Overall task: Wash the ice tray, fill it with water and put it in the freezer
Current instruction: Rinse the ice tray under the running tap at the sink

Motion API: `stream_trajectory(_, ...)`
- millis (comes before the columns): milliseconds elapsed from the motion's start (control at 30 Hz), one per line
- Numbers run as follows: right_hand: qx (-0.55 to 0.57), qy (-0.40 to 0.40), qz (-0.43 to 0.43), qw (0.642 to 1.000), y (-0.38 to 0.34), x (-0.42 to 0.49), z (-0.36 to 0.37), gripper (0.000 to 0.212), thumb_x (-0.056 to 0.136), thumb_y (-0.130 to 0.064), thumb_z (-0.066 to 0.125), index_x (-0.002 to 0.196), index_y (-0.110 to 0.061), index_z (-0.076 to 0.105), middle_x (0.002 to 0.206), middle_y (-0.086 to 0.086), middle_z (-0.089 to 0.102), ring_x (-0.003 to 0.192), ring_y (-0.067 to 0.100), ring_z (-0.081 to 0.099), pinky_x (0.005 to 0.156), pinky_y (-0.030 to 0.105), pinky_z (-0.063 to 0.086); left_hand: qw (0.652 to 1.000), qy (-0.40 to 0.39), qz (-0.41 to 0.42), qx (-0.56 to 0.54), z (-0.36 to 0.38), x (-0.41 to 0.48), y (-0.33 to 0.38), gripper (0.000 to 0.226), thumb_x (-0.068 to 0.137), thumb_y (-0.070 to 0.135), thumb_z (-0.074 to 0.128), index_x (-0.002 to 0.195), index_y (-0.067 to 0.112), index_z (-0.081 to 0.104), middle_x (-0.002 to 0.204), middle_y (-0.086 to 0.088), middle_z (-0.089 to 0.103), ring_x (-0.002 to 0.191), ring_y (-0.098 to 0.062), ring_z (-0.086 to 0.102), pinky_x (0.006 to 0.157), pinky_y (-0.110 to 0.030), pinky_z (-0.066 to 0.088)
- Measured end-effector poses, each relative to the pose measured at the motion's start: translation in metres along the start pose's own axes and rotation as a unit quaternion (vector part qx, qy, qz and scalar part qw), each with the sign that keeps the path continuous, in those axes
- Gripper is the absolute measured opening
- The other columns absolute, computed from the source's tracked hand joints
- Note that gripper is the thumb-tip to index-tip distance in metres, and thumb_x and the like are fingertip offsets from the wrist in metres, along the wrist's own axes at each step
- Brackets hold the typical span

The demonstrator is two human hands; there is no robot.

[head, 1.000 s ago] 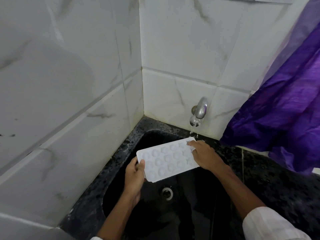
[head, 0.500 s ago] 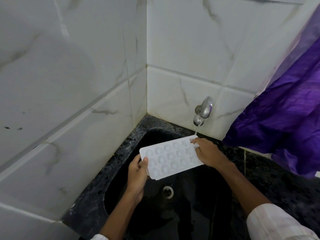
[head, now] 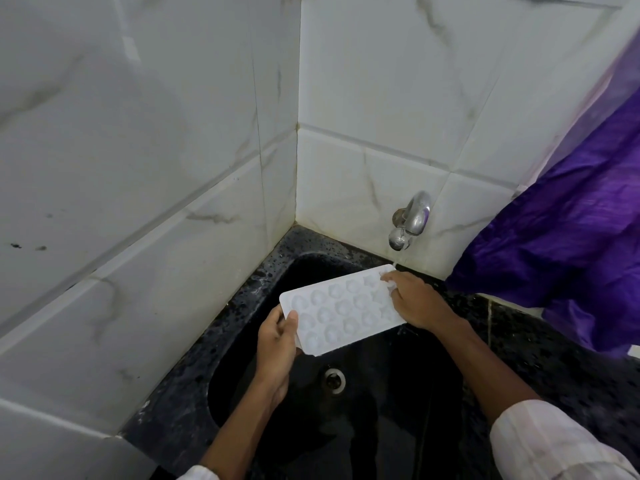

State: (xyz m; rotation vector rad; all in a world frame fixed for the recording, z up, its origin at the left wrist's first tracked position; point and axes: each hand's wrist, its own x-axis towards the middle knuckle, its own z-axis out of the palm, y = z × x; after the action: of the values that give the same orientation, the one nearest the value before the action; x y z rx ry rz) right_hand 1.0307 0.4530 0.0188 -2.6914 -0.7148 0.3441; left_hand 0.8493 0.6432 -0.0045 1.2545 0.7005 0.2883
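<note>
Ice tray held over black sink, far corner right under tap, thin stream hitting it. Left grip pinches near end, thumb on top. Right grip lies over far end, fingers on top; can't tell if clamped.

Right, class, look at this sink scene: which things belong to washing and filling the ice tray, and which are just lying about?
Part of the job: ice tray, gripped at its ends by the left hand and right hand; tap, trickling onto the tray's far corner; sink below.

Just there: purple cloth; tiled wall; counter.
</note>
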Motion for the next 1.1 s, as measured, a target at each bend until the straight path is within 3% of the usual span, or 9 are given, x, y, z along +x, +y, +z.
stream_trajectory(100,0.039,0.019,-0.018,0.999,-0.001,0.0,0.0,0.037,0.102,-0.022,0.037,0.136,-0.028,0.05,0.142,0.001,0.052,0.128,0.02,0.049,0.109,0.04,0.039,1.0,0.011,0.015,0.009,0.001,0.002,0.0,0.019,0.105,0.018,0.046,0.11,0.021,0.064,0.103,-0.002,0.076,0.094,-0.022,0.074,0.084,-0.053,0.06)
stream_trajectory(233,0.19,0.081,0.047,0.977,-0.004,-0.004,-0.002,0.03,0.098,-0.018,0.048,0.127,-0.022,0.046,0.119,-0.005,0.055,0.101,0.013,0.055,0.085,0.029,0.043,0.999,0.021,0.026,-0.002,0.001,0.008,0.005,0.019,0.105,0.017,0.047,0.111,0.02,0.065,0.099,0.0,0.077,0.092,-0.021,0.074,0.079,-0.049,0.061)
stream_trajectory(367,0.249,0.119,0.08,0.958,-0.001,-0.006,-0.005,0.027,0.093,-0.005,0.048,0.115,-0.017,0.055,0.121,-0.004,0.057,0.096,0.011,0.055,0.073,0.02,0.04,0.999,0.021,0.014,-0.034,0.001,0.013,0.008,0.023,0.105,0.017,0.047,0.12,0.015,0.063,0.103,0.001,0.077,0.091,-0.018,0.075,0.067,-0.036,0.06)
stream_trajectory(500,0.195,0.126,0.043,0.972,0.003,-0.009,-0.005,0.026,0.094,-0.004,0.046,0.106,-0.017,0.064,0.115,-0.001,0.062,0.099,0.013,0.057,0.075,0.017,0.04,0.998,0.023,0.002,-0.051,0.003,0.016,0.008,0.021,0.105,0.017,0.047,0.117,0.015,0.064,0.103,0.001,0.076,0.089,-0.014,0.075,0.064,-0.032,0.06)
stream_trajectory(667,0.081,0.084,-0.04,0.992,0.004,-0.008,-0.004,0.028,0.102,-0.015,0.045,0.121,-0.012,0.065,0.131,0.001,0.061,0.123,0.015,0.052,0.099,0.015,0.028,0.999,0.025,0.013,-0.047,0.004,0.018,0.007,0.023,0.104,0.017,0.048,0.122,0.015,0.063,0.097,0.006,0.077,0.092,-0.015,0.074,0.073,-0.039,0.062)
stream_trajectory(800,0.043,0.037,-0.007,0.998,0.004,-0.006,0.0,0.038,0.103,-0.036,0.04,0.134,-0.02,0.056,0.14,0.003,0.047,0.128,0.018,0.045,0.104,0.026,0.031,0.999,0.025,0.029,-0.036,0.004,0.018,0.009,0.025,0.104,0.017,0.047,0.124,0.013,0.062,0.093,0.007,0.077,0.095,-0.018,0.074,0.076,-0.042,0.062)
stream_trajectory(933,-0.006,0.027,-0.036,0.999,0.002,-0.004,-0.006,0.039,0.105,-0.031,0.035,0.131,-0.015,0.059,0.135,0.003,0.053,0.125,0.015,0.044,0.103,0.023,0.029,0.998,0.026,0.032,-0.036,0.001,0.019,0.009,0.025,0.104,0.017,0.048,0.125,0.012,0.061,0.096,0.003,0.078,0.095,-0.019,0.074,0.078,-0.044,0.062)
stream_trajectory(1100,-0.028,0.042,0.003,0.999,0.002,-0.003,-0.003,0.039,0.104,-0.039,0.028,0.127,-0.025,0.058,0.133,-0.001,0.051,0.118,0.018,0.052,0.104,0.039,0.04,0.999,0.015,0.025,-0.038,0.003,0.016,0.007,0.022,0.104,0.017,0.047,0.12,0.016,0.063,0.098,0.006,0.078,0.095,-0.017,0.074,0.079,-0.042,0.061)
